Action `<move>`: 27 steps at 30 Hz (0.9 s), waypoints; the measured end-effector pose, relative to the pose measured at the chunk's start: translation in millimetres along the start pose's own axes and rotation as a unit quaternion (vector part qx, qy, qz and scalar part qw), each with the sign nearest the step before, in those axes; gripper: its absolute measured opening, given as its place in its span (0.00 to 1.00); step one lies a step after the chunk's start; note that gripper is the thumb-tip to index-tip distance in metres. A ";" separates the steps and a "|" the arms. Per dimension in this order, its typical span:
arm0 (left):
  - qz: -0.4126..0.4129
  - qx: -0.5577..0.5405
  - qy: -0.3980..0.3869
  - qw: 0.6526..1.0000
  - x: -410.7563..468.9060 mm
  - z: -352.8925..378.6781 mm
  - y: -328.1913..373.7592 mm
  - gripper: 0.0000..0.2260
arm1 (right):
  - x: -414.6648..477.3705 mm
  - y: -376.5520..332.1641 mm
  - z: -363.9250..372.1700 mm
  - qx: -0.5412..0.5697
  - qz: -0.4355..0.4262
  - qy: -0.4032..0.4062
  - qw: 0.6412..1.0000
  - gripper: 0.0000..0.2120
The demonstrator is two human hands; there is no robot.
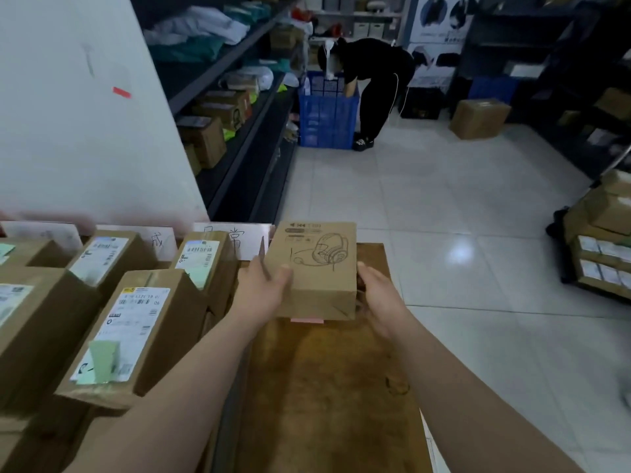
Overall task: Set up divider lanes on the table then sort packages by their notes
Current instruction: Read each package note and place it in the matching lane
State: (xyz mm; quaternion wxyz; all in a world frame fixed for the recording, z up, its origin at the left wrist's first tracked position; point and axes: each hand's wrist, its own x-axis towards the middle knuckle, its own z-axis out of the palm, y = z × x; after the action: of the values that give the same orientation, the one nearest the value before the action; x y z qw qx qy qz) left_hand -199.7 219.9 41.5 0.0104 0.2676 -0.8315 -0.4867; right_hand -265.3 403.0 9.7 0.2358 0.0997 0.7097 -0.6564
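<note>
While our left hand (263,288) and right hand (379,291) grip the box (314,268) from either side above the table (324,387), we are mid-sort, and next its pink note (307,320) probably needs reading to choose a lane.

Both arms outstretched; left hand (263,289) and right hand (378,291) grip a box (316,268) between them.

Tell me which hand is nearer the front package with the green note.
Left. The left hand grips the headphone box on its left side, just right of that package; the right hand holds the box's far side, further away.
</note>
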 end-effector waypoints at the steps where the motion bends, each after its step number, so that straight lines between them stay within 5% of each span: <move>1: 0.002 -0.007 0.000 1.000 -11.9 2.2 -0.4 0.27 | -6.9 2.1 -4.8 0.015 0.000 -0.013 1.000 0.18; 12: -0.069 -0.119 -0.140 0.981 -115.4 42.8 -18.1 0.54 | -97.2 32.5 -57.3 0.110 -0.083 -0.088 0.987 0.42; 15: -0.043 -0.224 -0.205 0.952 -139.9 53.5 -12.9 0.39 | -121.9 40.9 -66.6 0.078 -0.089 -0.142 0.983 0.29; 19: -0.076 -0.288 -0.266 0.917 -163.0 62.2 -19.4 0.32 | -141.5 54.7 -74.0 0.021 -0.094 -0.146 0.984 0.24; 27: -0.246 -0.414 -0.227 0.847 -169.4 65.1 -63.6 0.16 | -144.9 100.4 -79.4 -0.151 -0.063 -0.133 0.977 0.18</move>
State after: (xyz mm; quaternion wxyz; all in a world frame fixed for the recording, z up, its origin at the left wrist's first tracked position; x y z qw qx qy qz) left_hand -45.0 324.9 -3.3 -0.1883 0.3161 -0.4389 -0.8198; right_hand -110.3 517.0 -9.5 0.2990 -0.0704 0.7676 -0.5625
